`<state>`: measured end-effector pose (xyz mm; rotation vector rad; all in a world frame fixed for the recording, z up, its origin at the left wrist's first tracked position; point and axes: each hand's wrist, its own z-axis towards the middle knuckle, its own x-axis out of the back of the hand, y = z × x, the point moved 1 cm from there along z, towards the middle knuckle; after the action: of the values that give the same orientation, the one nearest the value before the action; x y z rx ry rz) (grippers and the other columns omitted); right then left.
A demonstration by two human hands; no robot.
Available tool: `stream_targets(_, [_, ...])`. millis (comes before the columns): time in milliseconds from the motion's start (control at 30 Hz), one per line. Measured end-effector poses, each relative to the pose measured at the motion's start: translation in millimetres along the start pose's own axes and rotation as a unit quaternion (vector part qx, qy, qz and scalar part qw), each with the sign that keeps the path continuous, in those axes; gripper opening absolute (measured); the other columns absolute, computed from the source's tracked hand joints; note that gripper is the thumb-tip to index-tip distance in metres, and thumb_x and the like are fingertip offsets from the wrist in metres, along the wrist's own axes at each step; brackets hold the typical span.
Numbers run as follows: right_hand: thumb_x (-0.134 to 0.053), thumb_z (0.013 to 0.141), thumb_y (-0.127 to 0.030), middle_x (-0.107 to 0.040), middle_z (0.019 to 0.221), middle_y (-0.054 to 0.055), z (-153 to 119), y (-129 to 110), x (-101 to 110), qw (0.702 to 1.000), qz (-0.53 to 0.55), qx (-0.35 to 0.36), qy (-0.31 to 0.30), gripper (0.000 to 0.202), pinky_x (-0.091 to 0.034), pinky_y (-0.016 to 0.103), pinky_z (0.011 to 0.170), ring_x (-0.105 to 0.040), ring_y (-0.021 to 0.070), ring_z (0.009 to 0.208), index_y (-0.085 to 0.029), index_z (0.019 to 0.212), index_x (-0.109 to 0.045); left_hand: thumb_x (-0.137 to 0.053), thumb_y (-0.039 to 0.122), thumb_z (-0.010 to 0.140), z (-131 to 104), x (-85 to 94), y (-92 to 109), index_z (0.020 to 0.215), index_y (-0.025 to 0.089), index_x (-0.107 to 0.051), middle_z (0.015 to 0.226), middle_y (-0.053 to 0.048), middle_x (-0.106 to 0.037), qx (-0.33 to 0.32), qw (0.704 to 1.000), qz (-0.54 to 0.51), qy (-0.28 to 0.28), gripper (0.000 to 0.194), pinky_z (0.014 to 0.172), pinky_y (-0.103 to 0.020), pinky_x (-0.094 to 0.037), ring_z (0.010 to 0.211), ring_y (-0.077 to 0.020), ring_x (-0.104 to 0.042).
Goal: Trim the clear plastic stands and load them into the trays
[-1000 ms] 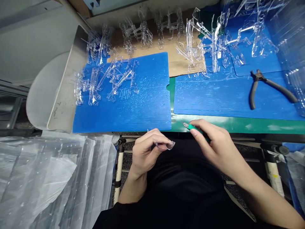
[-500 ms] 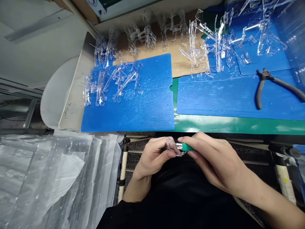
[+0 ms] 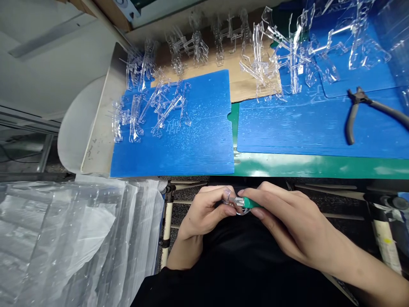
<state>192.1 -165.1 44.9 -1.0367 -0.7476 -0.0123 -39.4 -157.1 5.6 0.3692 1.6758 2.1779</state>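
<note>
Your left hand (image 3: 203, 212) pinches a small clear plastic piece (image 3: 227, 195), your right hand (image 3: 289, 215) clasping a green-handled metal-tipped tool (image 3: 251, 203).

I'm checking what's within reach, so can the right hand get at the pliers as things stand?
Probably not without first freeing its grip: the right hand holds a green-handled tool. Otherwise the way looks open; the pliers lie on the blue sheet off to the right, with nothing on top.

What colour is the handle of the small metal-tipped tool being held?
The handle is green, partly covered; it shows best in the head view.
</note>
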Motion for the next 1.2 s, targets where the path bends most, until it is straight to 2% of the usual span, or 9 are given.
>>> stream_targets(200, [-0.051,0.117,-0.017,-0.071,0.107,0.005,-1.0,-4.1,-6.2,0.994,0.081,-0.066,0.001,0.022,-0.052,0.030,0.073,-0.072,0.0176,0.087,-0.024,0.135,-0.061,-0.072,0.039,0.110,-0.9,5.1,-4.5,0.094,0.016,-0.076,0.080,-0.006,-0.074,0.007,1.000,0.027,0.005,0.028,0.068,-0.025,-0.052,0.071,-0.0150,-0.067])
stream_targets(300, [-0.050,0.117,-0.018,-0.072,0.107,0.005,1.8,3.8,-16.0,0.992,0.063,-0.103,0.020,0.022,-0.053,0.031,0.076,-0.072,0.0190,0.087,-0.023,0.135,-0.062,-0.070,0.042,0.110,-1.1,5.6,-6.6,0.093,0.016,-0.077,0.080,-0.007,-0.075,0.018,0.999,0.042,0.004,0.032,0.069,-0.026,-0.053,0.071,-0.0162,-0.069])
stream_targets(400, [-0.051,0.118,-0.020,-0.075,0.116,0.008,5.4,17.6,-22.5,0.990,0.028,-0.125,0.055,0.021,-0.055,0.034,0.088,-0.076,0.0229,0.101,-0.021,0.135,-0.064,-0.070,0.041,0.111,-3.0,3.4,-7.3,0.096,0.015,-0.079,0.080,-0.008,-0.077,0.011,1.000,0.013,-0.014,0.031,0.067,-0.027,-0.053,0.069,-0.0163,-0.070])
stream_targets(567, [-0.054,0.117,-0.017,-0.077,0.122,0.007,4.6,23.1,-20.0,0.987,0.040,-0.127,0.094,0.021,-0.054,0.032,0.096,-0.075,0.0209,0.109,-0.022,0.134,-0.065,-0.071,0.039,0.110,-7.8,1.5,-8.9,0.099,0.016,-0.079,0.082,-0.008,-0.077,0.019,0.999,-0.028,0.001,0.027,0.069,-0.027,-0.052,0.071,-0.0159,-0.069])
stream_targets(667, [-0.061,0.114,-0.019,-0.077,0.118,0.005,3.6,14.8,-16.4,0.983,0.083,-0.129,0.104,0.020,-0.056,0.031,0.093,-0.075,0.0197,0.105,-0.024,0.133,-0.068,-0.072,0.039,0.110,-9.3,0.7,-8.7,0.098,0.015,-0.079,0.081,-0.008,-0.077,0.027,0.999,-0.039,0.001,0.027,0.070,-0.027,-0.052,0.071,-0.0159,-0.069])
stream_targets(833, [-0.084,0.098,-0.021,-0.069,0.088,-0.002,16.8,4.8,-11.0,0.951,0.228,-0.172,0.119,0.017,-0.054,0.027,0.067,-0.064,0.0133,0.072,-0.024,0.115,-0.080,-0.071,0.042,0.110,-10.2,-2.4,-6.0,0.096,0.016,-0.078,0.083,-0.009,-0.079,0.035,0.999,-0.031,-0.015,0.031,0.074,-0.027,-0.055,0.075,-0.0172,-0.073])
stream_targets(1000, [-0.084,0.096,-0.020,-0.068,0.077,-0.002,34.2,-0.5,-9.5,0.919,0.344,-0.174,0.088,0.005,-0.052,0.026,0.065,-0.063,0.0119,0.066,-0.022,0.091,-0.084,-0.071,0.042,0.109,-10.3,-4.8,-4.1,0.092,0.015,-0.078,0.082,-0.008,-0.079,0.021,0.999,-0.013,-0.023,0.033,0.076,-0.028,-0.058,0.075,-0.0182,-0.075])
stream_targets(1100, [-0.080,0.097,-0.021,-0.069,0.076,-0.001,38.9,-0.8,-10.6,0.917,0.344,-0.179,0.091,0.017,-0.051,0.027,0.065,-0.063,0.0131,0.067,-0.020,0.080,-0.078,-0.071,0.040,0.110,-9.6,-6.2,-1.7,0.094,0.016,-0.078,0.082,-0.008,-0.079,0.010,1.000,-0.010,-0.024,0.030,0.073,-0.026,-0.057,0.073,-0.0172,-0.074])
stream_targets(1200, [-0.079,0.097,-0.023,-0.070,0.078,0.000,39.6,4.0,-11.6,0.917,0.319,-0.200,0.131,0.015,-0.049,0.027,0.066,-0.061,0.0130,0.069,-0.020,0.083,-0.075,-0.071,0.040,0.110,-8.9,-7.5,0.4,0.094,0.015,-0.078,0.079,-0.008,-0.078,0.013,1.000,-0.011,-0.026,0.030,0.068,-0.025,-0.054,0.069,-0.0158,-0.071])
